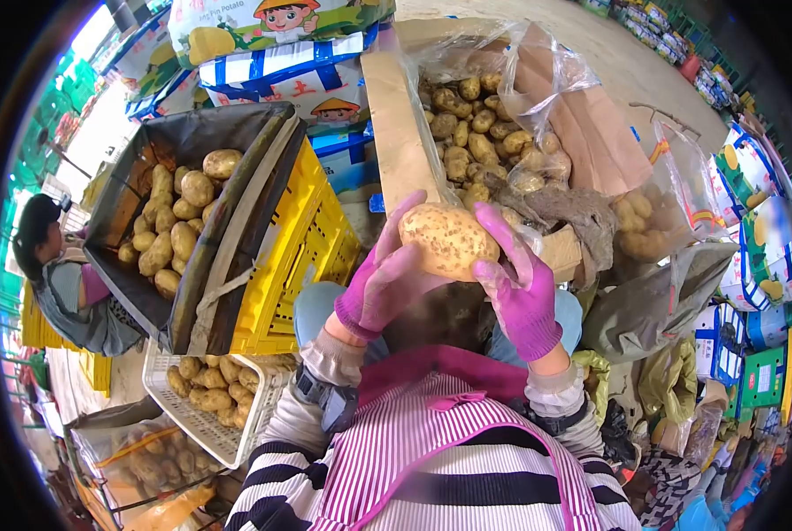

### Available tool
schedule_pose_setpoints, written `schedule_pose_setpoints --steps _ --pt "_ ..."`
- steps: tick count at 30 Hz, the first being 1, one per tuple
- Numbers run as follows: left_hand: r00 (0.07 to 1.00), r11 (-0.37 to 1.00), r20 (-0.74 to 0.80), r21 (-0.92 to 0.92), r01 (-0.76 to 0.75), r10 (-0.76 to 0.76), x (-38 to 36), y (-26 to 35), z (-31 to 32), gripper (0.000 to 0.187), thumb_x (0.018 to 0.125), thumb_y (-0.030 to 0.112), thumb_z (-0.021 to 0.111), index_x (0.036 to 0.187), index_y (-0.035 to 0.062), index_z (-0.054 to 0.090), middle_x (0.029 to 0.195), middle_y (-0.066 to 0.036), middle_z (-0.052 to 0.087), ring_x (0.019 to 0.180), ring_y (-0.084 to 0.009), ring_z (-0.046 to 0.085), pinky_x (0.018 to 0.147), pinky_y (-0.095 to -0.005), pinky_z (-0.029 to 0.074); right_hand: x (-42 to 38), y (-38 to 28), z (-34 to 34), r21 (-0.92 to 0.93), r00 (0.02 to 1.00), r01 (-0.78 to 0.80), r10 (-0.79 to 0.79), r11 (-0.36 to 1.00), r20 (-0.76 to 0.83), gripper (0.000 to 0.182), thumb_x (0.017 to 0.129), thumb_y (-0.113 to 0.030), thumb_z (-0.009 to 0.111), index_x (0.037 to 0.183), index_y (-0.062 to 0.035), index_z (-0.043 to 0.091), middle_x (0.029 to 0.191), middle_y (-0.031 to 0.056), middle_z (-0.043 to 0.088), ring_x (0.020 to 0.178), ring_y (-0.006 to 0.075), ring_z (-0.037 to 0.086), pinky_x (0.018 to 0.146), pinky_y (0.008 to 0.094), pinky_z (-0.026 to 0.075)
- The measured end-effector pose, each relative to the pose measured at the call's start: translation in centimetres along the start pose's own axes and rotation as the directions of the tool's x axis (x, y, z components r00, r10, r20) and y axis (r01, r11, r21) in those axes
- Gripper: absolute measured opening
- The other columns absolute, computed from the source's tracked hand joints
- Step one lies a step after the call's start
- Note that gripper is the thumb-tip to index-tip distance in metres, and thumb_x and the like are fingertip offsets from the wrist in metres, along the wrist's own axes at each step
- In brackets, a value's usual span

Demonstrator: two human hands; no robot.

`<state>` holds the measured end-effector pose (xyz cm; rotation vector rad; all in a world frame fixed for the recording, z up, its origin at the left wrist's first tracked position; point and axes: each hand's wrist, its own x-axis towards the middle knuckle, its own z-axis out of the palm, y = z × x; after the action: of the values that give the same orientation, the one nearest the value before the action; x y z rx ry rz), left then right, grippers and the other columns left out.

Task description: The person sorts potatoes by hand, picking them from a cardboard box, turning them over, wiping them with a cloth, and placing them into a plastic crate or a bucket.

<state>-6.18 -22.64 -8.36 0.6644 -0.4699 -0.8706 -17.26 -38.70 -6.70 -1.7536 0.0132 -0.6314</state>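
A large, pale potato with brown specks is held up between my two hands, over my lap. My left hand, in a purple glove, grips its left end. On the right end, my right hand, gloved the same way, has its fingers and thumb pressed against the skin. Just beyond my hands stands an open cardboard box lined with clear plastic, with many potatoes inside. A grey-brown cloth lies over its near right corner.
To my left, a dark-lined bin of potatoes rests on yellow crates. Below it is a white basket of potatoes. Bagged potatoes sit at right. Printed cartons are stacked behind. A person sits at far left.
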Motion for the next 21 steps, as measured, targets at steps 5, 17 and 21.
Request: schedule_pose_setpoints --steps 5,17,21 --pt "0.994 0.998 -0.106 -0.060 0.032 -0.039 0.4 -1.8 -1.2 0.071 0.099 0.045 0.050 0.154 0.0088 0.023 0.143 -0.015 0.046 0.129 -0.0296 0.050 0.108 -0.0449 0.043 -0.3 0.1 -0.1 0.089 0.996 -0.086 0.086 0.992 0.005 0.033 0.098 -0.017 0.060 0.127 -0.0029 0.061 0.131 0.0186 0.060 0.130 0.0276 0.052 0.107 0.0349 0.041" --pt "0.970 0.153 -0.029 0.988 -0.008 0.240 -0.9 -2.1 -8.4 0.040 0.094 0.017 0.062 0.130 0.0015 0.053 0.127 -0.014 0.061 0.115 -0.0271 0.061 0.095 -0.0370 0.050 -2.3 1.1 1.7 -0.121 0.997 0.070 -0.073 0.990 -0.017 0.083 0.068 -0.021 0.085 0.140 -0.0077 0.046 0.136 0.0176 0.053 0.122 0.0326 0.055 0.102 0.0404 0.046" --pt "0.946 0.049 0.084 0.993 -0.104 0.313 0.3 -2.6 -8.5 0.046 0.093 0.019 0.065 0.131 -0.0024 0.051 0.127 -0.017 0.061 0.114 -0.0289 0.061 0.094 -0.0374 0.051 -2.6 1.1 -1.6 0.677 0.940 -0.278 0.339 0.682 0.045 0.073 0.073 -0.028 0.084 0.135 -0.0058 0.052 0.119 0.0098 0.062 0.110 0.0188 0.059 0.100 0.0330 0.046"
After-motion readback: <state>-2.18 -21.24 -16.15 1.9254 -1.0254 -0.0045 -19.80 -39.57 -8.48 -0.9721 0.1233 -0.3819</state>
